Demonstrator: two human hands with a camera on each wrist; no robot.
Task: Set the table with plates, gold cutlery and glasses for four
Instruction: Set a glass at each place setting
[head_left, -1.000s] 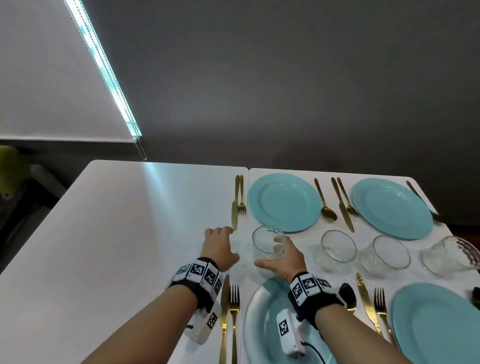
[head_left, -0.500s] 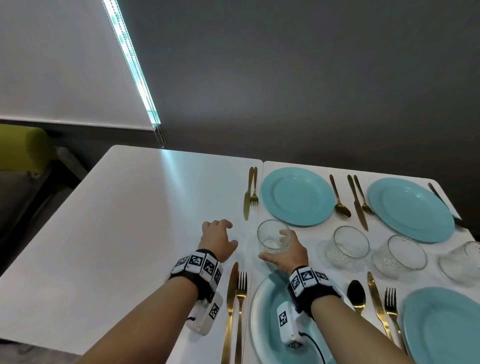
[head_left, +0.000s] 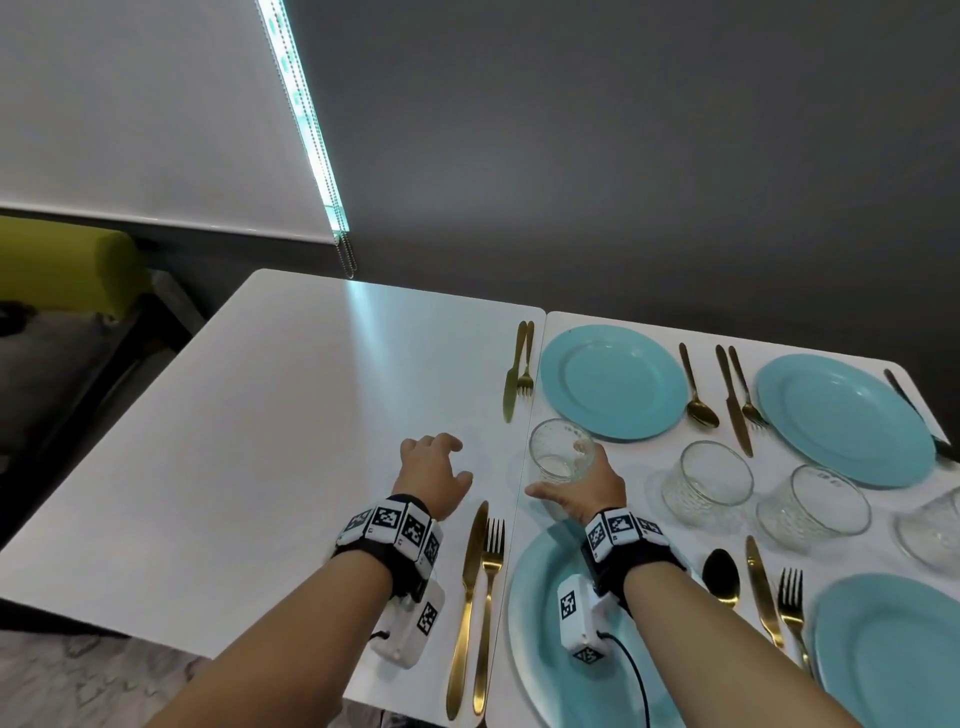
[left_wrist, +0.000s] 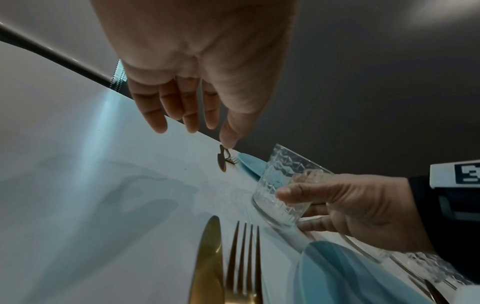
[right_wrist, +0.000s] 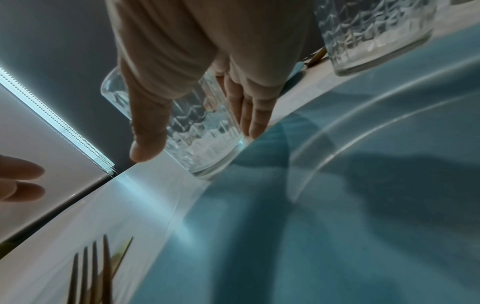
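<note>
My right hand (head_left: 566, 480) grips a clear patterned glass (head_left: 557, 446), thumb on its left side and fingers on its right. The glass (right_wrist: 207, 150) stands upright on the white table (head_left: 260, 441), between the far-left blue plate (head_left: 613, 382) and the near-left blue plate (head_left: 540, 660). My left hand (head_left: 434, 467) hovers over bare table to the glass's left, fingers loosely curled and holding nothing (left_wrist: 197, 131). A gold knife (head_left: 469, 592) and fork (head_left: 488, 597) lie just left of the near plate.
Three more glasses (head_left: 709, 480) (head_left: 813, 506) (head_left: 930, 530) stand in a row to the right. Two more blue plates (head_left: 844, 418) (head_left: 893, 654) lie further right with gold cutlery (head_left: 732, 400) (head_left: 761, 597) between them. Another knife and fork pair (head_left: 514, 371) lies beyond my left hand.
The head view has swung left and tilted up a little. My right hand keeps its hold and has eased the glass slightly left. The left hand has barely moved.
</note>
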